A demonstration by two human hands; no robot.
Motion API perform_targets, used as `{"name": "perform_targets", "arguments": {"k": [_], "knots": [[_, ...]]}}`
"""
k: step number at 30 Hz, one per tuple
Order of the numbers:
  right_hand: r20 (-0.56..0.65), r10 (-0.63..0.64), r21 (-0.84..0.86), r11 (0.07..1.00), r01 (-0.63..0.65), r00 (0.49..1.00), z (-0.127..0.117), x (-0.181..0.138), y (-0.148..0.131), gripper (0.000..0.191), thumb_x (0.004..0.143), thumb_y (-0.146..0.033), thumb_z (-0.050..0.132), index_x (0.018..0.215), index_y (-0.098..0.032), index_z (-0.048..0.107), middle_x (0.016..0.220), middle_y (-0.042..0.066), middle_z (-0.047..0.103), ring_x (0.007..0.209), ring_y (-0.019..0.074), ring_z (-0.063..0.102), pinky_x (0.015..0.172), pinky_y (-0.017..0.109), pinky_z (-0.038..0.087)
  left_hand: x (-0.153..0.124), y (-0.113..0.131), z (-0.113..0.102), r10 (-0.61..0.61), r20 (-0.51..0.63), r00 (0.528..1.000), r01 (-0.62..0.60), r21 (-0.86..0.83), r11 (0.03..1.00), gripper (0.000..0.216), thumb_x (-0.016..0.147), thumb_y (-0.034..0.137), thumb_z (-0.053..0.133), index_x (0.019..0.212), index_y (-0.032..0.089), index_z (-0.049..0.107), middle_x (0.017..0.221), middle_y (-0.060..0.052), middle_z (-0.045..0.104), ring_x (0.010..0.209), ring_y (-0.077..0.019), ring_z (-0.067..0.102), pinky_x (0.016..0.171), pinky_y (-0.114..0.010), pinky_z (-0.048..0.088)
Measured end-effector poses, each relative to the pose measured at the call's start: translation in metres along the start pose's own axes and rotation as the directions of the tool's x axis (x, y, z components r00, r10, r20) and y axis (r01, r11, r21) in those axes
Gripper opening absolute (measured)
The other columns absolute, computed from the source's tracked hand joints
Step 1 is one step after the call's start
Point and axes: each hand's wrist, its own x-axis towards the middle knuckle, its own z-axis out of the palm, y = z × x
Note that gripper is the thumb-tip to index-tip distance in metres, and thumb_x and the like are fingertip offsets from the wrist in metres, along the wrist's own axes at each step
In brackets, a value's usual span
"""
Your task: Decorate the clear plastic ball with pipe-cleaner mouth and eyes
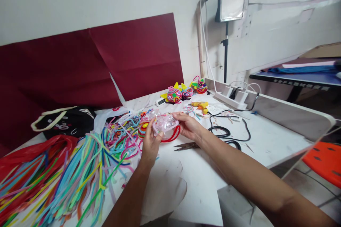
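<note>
Both my hands hold a clear, pinkish plastic shell (pixel 165 124) above the white table (pixel 266 142). My left hand (pixel 150 142) grips its left side, thumb on the front. My right hand (pixel 188 125) pinches its right edge. A red pipe cleaner (pixel 173 137) loops under the shell. Just behind my left hand sits a coiled piece of red, yellow and blue pipe cleaners (pixel 143 129).
A big heap of coloured pipe cleaners (pixel 80 163) covers the left of the table. Scissors (pixel 188 145) lie under my right wrist, beside black cables (pixel 229 133). Three finished colourful figures (pixel 186 92), a glue gun (pixel 201 105) and a power strip (pixel 230 100) stand at the back. A black bag (pixel 66 122) lies at left.
</note>
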Motion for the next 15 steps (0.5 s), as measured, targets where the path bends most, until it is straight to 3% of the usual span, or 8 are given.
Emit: {"name": "perform_targets", "arguments": {"k": [8,15], "knots": [[-0.002,-0.005,0.013,1.000,0.005,1.000,0.001,0.000,0.004,0.011,0.074,-0.005,0.073,0.079,-0.011,0.065,0.066,0.000,0.068,0.059,0.0110,0.064,0.063,0.022,0.056,-0.001,-0.009,-0.001,0.014,-0.005,1.000,-0.015,-0.135,0.991,0.063,0.082,0.027,0.063,0.142,0.021,0.044,0.149,-0.010,0.045,0.141,-0.0263,0.037,0.114,-0.037,0.031],[-0.001,-0.015,0.024,1.000,0.015,1.000,0.002,-0.001,0.006,0.016,0.069,-0.005,0.077,0.076,-0.012,0.064,0.067,0.000,0.069,0.061,0.0112,0.065,0.064,0.023,0.056,-0.001,-0.007,-0.003,-0.028,-0.018,0.999,0.024,-0.230,0.973,0.062,0.081,0.028,0.064,0.140,0.024,0.048,0.149,-0.011,0.045,0.137,-0.0300,0.041,0.113,-0.042,0.034]]}}
